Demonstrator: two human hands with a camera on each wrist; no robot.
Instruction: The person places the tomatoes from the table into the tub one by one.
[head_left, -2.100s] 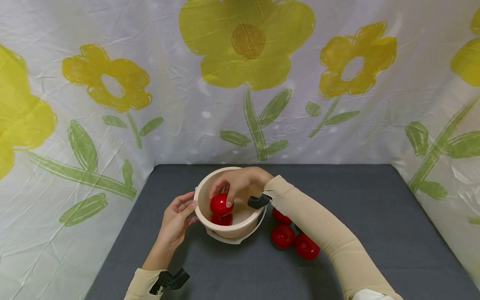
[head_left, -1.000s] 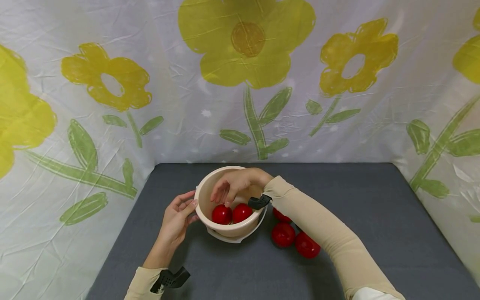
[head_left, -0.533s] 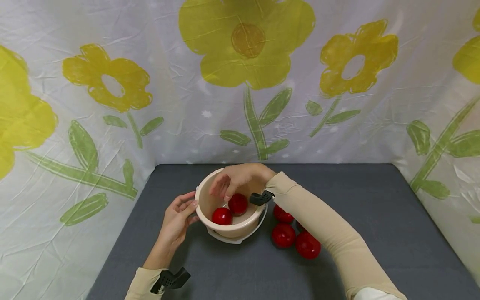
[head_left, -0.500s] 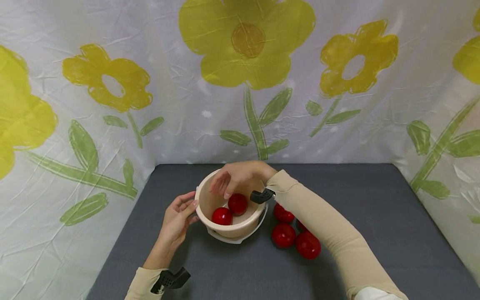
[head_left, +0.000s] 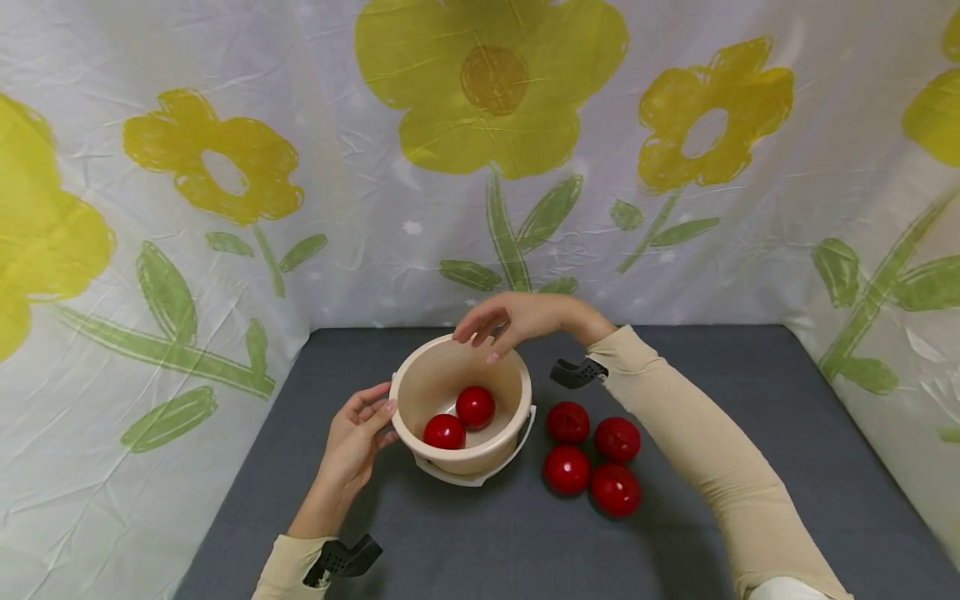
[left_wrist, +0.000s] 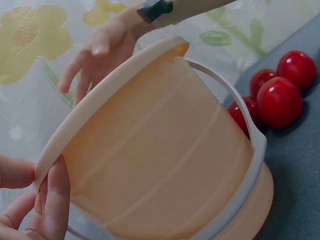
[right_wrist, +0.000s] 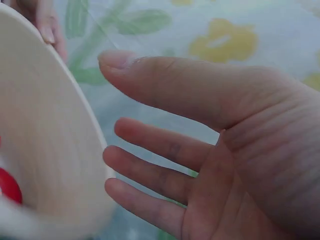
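Observation:
A cream bucket (head_left: pixel 498 450) with a pale handle (left_wrist: pixel 255 145) stands on the dark table, two shiny red balls inside: one red ball (head_left: pixel 444 432) at the near wall, the other red ball (head_left: pixel 476 407) just behind it. At the bucket's left rim, my left hand (head_left: pixel 356 433) pinches the edge between thumb and fingers, as the left wrist view shows. My right hand (head_left: pixel 517 321) hovers over the far right rim, holding nothing. In the right wrist view its thumb and fingers (right_wrist: pixel 155 172) are spread apart, near the bucket's wall.
To the bucket's right, several more red balls lie grouped: a front red ball (head_left: pixel 616 490), another red ball (head_left: pixel 567 470) beside it and the others behind. A white cloth backdrop (head_left: pixel 360 275) with yellow flowers rises at the table's far edge (head_left: pixel 712 327).
My right hand let go of a red ball inside the bucket, then rose and moved right, above the rim. The ball rolled to rest behind the other one. My left hand stays put.

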